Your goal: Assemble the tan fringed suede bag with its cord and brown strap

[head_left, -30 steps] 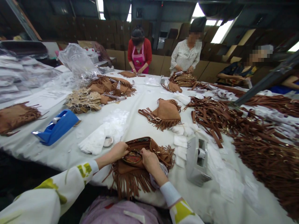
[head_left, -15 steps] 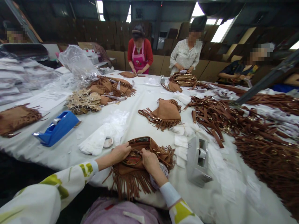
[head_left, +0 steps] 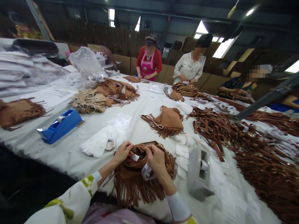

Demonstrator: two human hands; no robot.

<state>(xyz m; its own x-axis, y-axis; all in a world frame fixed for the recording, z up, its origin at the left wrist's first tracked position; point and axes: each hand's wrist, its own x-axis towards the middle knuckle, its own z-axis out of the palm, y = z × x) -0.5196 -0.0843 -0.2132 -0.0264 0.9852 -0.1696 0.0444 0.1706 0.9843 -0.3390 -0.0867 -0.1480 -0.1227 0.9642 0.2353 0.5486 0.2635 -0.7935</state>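
- While the brown fringed soft bag [head_left: 133, 172] lies open at the white-covered table's [head_left: 149, 99] near edge, both bare hands work at its mouth.
- Left hand [head_left: 123, 151]: fingertips drawn close together; grip cannot be told.
- Right hand [head_left: 155, 157]: thumb and forefinger nearly meeting; hold unclear.
- Small white rectangular label [head_left: 135, 157]: between them.
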